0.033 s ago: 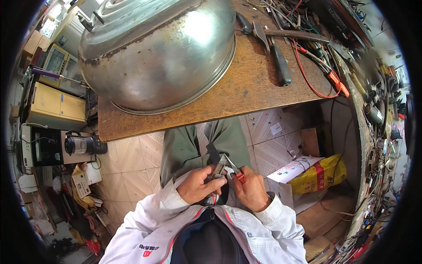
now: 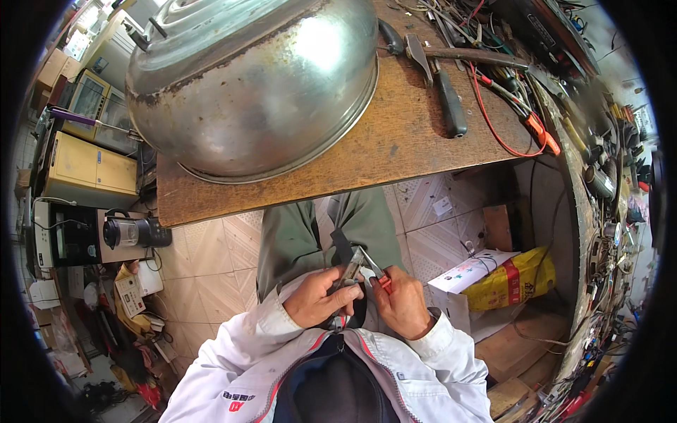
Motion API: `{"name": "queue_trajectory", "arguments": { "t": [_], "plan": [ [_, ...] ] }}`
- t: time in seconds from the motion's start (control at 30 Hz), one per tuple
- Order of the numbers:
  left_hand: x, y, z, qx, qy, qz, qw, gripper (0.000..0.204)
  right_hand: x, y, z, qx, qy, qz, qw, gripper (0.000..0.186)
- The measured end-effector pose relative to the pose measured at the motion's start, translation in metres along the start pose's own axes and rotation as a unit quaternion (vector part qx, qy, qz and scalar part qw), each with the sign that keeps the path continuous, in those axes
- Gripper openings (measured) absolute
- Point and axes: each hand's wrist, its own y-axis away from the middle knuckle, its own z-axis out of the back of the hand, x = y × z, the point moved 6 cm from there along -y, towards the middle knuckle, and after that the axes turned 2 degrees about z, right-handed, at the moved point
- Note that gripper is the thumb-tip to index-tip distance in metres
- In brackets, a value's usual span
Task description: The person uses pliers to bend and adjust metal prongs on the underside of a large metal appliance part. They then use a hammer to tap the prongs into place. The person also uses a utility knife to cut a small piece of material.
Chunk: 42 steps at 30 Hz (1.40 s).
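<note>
My left hand point(image 2: 321, 299) is closed round a small metal piece point(image 2: 350, 271), from which a dark flat strip point(image 2: 342, 247) sticks up toward the bench. My right hand point(image 2: 403, 304) grips a red-handled metal tool point(image 2: 384, 282), its tip against or beside that metal piece; the exact contact is too small to tell. Both hands are over my lap, below the front edge of the wooden bench point(image 2: 395, 151). A large rusty, dented stainless steel dome point(image 2: 250, 106) rests on the bench above them.
On the bench's right lie a hammer point(image 2: 479, 58), a black-handled tool point(image 2: 450, 106), orange-handled tools point(image 2: 541, 134) and heaped tools. A coffee-maker-like appliance point(image 2: 137, 231) and yellow cabinet point(image 2: 92, 166) stand left. A yellow bag point(image 2: 511, 282) and boards point(image 2: 522, 345) sit low right.
</note>
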Motion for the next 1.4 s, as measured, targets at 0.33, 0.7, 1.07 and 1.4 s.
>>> {"name": "queue_trajectory", "arguments": {
  "t": [0.33,0.7,1.07,1.4],
  "plan": [
    [0.013,0.000,-0.007,-0.012,-0.036,-0.022,0.999,0.025,-0.001,0.006,-0.006,-0.007,0.003,-0.007,1.000,0.021],
    [0.010,0.001,-0.004,-0.013,-0.010,-0.018,1.000,0.035,-0.001,0.005,-0.007,-0.008,-0.004,-0.015,1.000,0.017],
    [0.009,-0.002,-0.003,-0.026,-0.011,-0.001,1.000,0.037,0.000,0.003,-0.008,-0.004,0.001,-0.018,1.000,0.019],
    [0.017,-0.001,-0.005,-0.034,0.020,0.001,0.999,0.035,0.004,0.006,-0.009,-0.026,0.006,0.009,1.000,0.020]
  ]
}}
